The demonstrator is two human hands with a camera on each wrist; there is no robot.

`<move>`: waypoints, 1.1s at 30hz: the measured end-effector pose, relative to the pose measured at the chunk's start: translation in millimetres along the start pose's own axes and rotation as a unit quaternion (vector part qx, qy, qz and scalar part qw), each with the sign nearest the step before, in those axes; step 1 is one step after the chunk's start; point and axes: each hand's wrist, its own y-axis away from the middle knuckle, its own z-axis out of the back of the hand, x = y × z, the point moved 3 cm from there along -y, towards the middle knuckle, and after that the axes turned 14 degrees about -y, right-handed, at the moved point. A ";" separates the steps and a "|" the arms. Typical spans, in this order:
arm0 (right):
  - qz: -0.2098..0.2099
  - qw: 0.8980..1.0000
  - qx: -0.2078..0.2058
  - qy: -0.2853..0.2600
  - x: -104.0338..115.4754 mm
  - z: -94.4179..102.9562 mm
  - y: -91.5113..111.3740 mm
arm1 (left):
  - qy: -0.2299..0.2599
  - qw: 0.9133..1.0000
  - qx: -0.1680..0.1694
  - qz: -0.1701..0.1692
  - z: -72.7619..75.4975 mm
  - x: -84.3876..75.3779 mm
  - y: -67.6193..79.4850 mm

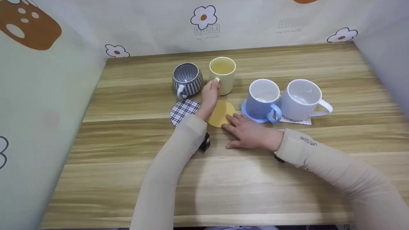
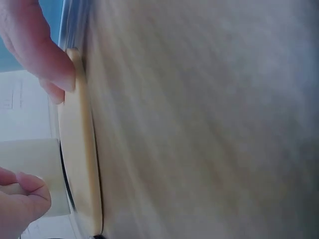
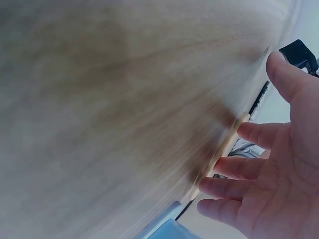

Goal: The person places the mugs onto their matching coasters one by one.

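Note:
My left hand [image 1: 210,95] pinches the handle of a pale yellow mug [image 1: 226,84], which stands upright behind a round yellow coaster [image 1: 220,115]. In the left wrist view the curled fingers and thumb close round that handle beside the mug's wall [image 2: 35,154]. My right hand [image 1: 250,131] lies spread, palm down, fingertips at the coaster's right edge. The right wrist view shows those straight fingers reaching the coaster's rim [image 3: 227,144]. Left of the yellow mug is a grey striped mug [image 1: 188,81], just behind a round checked coaster [image 1: 183,111], partly covered by my left wrist.
A blue mug [image 1: 260,107] stands on a round blue coaster [image 1: 244,108], right of the yellow one. Beside it a white mug [image 1: 298,103] sits on a square patterned coaster [image 1: 303,121], handle to the right. A flower-printed wall covering [image 1: 153,28] rises behind the wooden table [image 1: 127,127].

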 end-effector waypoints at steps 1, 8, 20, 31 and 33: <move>0.001 1.000 -0.001 -0.001 -0.1 0.0 -0.2 | 0.006 1.000 0.001 -0.001 0.9 0.5 0.0; 0.006 1.000 -0.007 -0.004 0.8 0.3 1.1 | 0.071 0.997 0.018 0.013 6.3 2.9 0.2; 0.011 1.000 -0.007 0.004 0.3 0.4 1.4 | 0.116 0.992 0.038 0.025 14.9 1.5 7.1; 0.011 1.000 -0.012 -0.007 0.7 2.0 1.8 | 0.136 0.989 0.048 0.027 22.0 0.0 12.9; 0.009 1.000 -0.011 -0.009 0.7 1.5 1.8 | 0.140 0.988 0.054 0.024 23.4 1.0 13.9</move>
